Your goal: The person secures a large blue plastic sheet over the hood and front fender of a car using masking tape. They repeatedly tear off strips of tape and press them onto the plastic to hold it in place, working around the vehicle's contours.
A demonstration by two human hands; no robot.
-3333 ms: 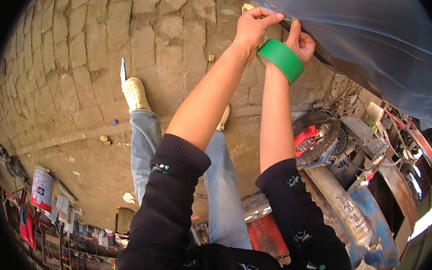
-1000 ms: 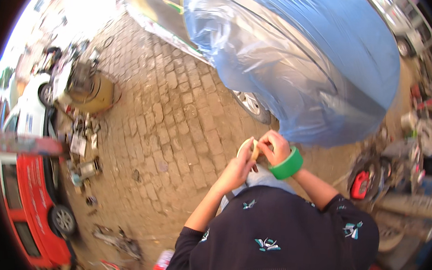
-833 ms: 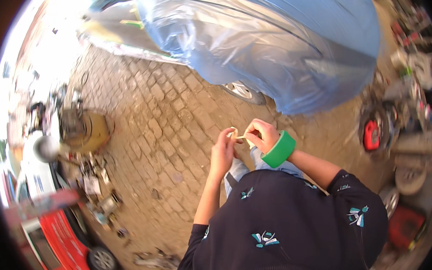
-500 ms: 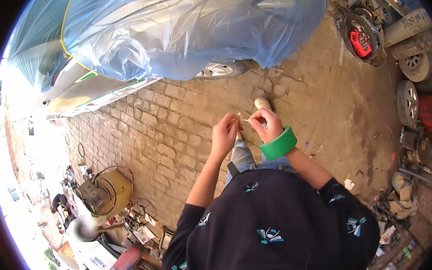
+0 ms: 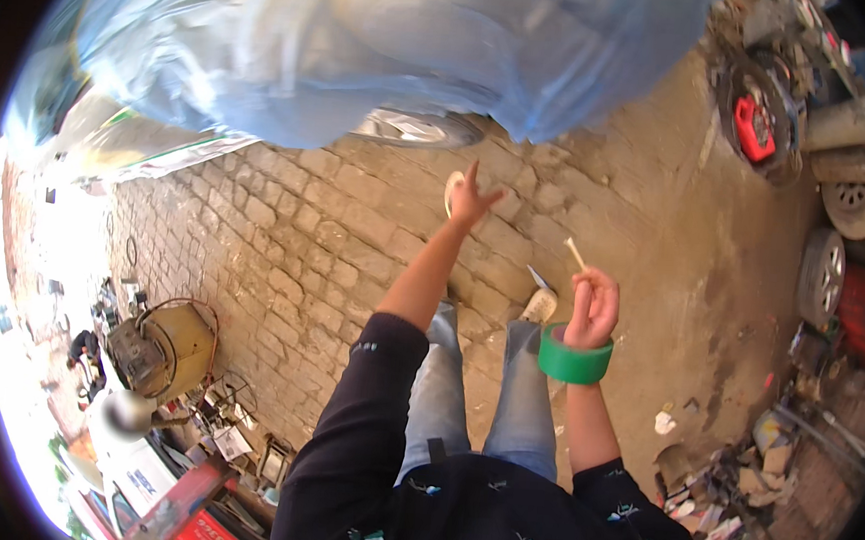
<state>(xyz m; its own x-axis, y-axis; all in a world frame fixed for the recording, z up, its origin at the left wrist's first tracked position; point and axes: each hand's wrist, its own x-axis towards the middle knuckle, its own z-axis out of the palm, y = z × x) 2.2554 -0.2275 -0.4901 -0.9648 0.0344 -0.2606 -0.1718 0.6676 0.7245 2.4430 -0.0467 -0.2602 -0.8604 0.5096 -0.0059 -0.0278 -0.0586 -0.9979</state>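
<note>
My left hand (image 5: 471, 207) reaches forward over the brick floor, fingers spread. Against its left side shows a pale cream oval thing (image 5: 452, 193), partly hidden by the hand; I cannot tell whether it is a ring or a disc. My right hand (image 5: 595, 307) is closed, pinching one end of a thin cream strip (image 5: 575, 252) that points up and to the left. Around my right wrist hangs a wide roll of green tape (image 5: 575, 360). A small whitish pointed scrap (image 5: 537, 277) appears just above my shoe (image 5: 540, 306).
Ahead stands a car draped in blue plastic sheeting (image 5: 317, 61), a wheel (image 5: 417, 127) showing beneath. A yellowish tank machine (image 5: 181, 353) is at the left. Along the right lie loose wheels (image 5: 821, 275), a red jug (image 5: 753, 130) and rubble (image 5: 749, 473).
My hands, together at the strip before, have come apart. The left has opened and reached forward; the right has moved right and nearer me with the strip. My view has shifted.
</note>
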